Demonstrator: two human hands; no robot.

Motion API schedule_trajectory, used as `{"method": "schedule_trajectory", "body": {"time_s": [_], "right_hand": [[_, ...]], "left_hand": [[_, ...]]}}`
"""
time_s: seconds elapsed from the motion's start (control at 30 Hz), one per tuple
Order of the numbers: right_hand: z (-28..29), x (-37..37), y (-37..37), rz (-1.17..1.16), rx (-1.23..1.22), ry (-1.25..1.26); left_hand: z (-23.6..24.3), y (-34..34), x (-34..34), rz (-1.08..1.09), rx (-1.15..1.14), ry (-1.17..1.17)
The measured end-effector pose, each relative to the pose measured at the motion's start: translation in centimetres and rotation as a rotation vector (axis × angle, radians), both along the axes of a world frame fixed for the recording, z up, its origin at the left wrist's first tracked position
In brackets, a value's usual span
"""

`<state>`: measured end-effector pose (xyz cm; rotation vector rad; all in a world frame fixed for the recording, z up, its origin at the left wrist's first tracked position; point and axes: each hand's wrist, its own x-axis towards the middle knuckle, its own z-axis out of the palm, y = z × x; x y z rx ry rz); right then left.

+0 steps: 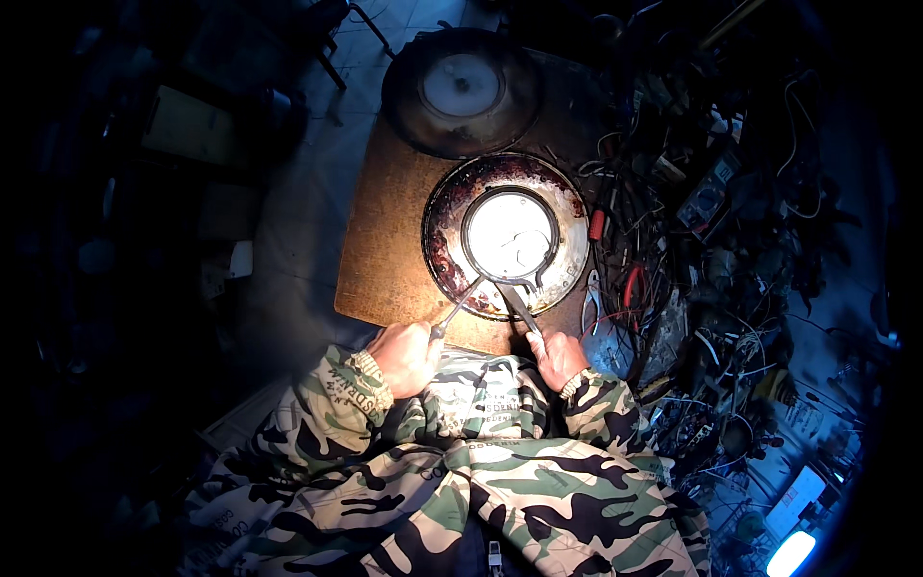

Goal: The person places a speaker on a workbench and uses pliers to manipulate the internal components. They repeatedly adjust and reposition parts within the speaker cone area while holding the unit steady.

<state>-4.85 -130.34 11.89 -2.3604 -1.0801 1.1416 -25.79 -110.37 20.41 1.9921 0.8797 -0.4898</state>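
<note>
A round metal pan-like part [440, 226] lies on the brown board, its wide rim stained dark red and brown. In its middle a dark ring [464, 236] surrounds a bright white disc [505, 226], with a thin wire loop lying on the disc. My left hand [404, 358] is closed round the handle of a thin-shafted screwdriver [460, 306]; its tip meets the near edge of the ring. In my right hand [560, 362] is a flat metal blade-like tool [519, 308], its far end beside the screwdriver's tip. Short dark leads [538, 279] stick out close by.
Behind the part lies a larger dark round lid-like disc [409, 106] on the board [380, 260]. At right are pliers [592, 298], red-handled pliers [632, 287], a red cylindrical piece [597, 225], a meter-like device [707, 197] and tangled cables. A lamp [790, 555] glows at lower right.
</note>
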Motion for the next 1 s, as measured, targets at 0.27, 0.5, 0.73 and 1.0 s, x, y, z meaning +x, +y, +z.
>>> {"method": "schedule_trajectory", "body": {"time_s": [0.27,0.5,0.73,1.0], "right_hand": [[-0.8,-0.8,-0.7,0.009,-0.027,-0.043],[-0.1,-0.5,0.3,-0.086,0.019,0.030],[-0.8,2.5,0.6,0.039,0.046,0.105],[-2.6,2.5,-0.4,0.052,0.097,0.048]], "left_hand": [[-6.5,-3.0,-4.9,0.154,0.056,-0.068],[-8.5,-4.2,-5.2,0.185,0.047,-0.123],[-10.5,-4.6,-5.9,0.188,0.045,-0.153],[-9.8,-5.1,-6.0,0.209,0.086,-0.213]]}}
